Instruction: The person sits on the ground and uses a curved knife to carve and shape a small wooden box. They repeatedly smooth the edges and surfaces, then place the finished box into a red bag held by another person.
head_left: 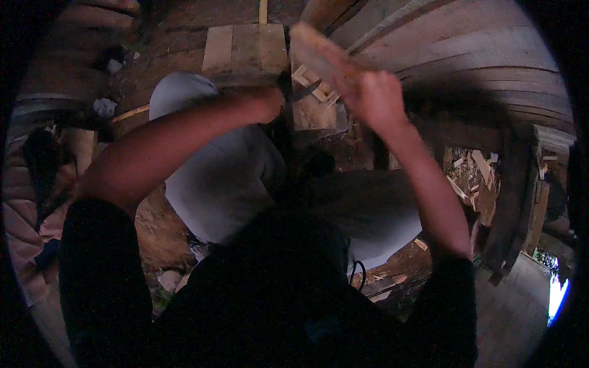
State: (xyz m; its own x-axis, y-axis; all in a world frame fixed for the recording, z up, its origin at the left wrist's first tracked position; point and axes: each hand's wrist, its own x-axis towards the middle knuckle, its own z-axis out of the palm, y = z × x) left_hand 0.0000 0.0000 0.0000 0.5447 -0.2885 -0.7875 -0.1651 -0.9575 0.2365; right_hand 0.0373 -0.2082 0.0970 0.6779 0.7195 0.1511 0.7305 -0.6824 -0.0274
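Several right-hand fingers (363,92) wrap closely around a wooden piece (323,55).

Right hand (381,101) gripping a thick brown wooden bar (322,54).
Left hand (267,104) holding a grey metal blade (304,92) across the tan wooden block's (311,116) left edge — beside pale wooden strips (319,94).

Rough workshop; plank wall (485,52), earth floor (158,230), wood offcuts (482,168)
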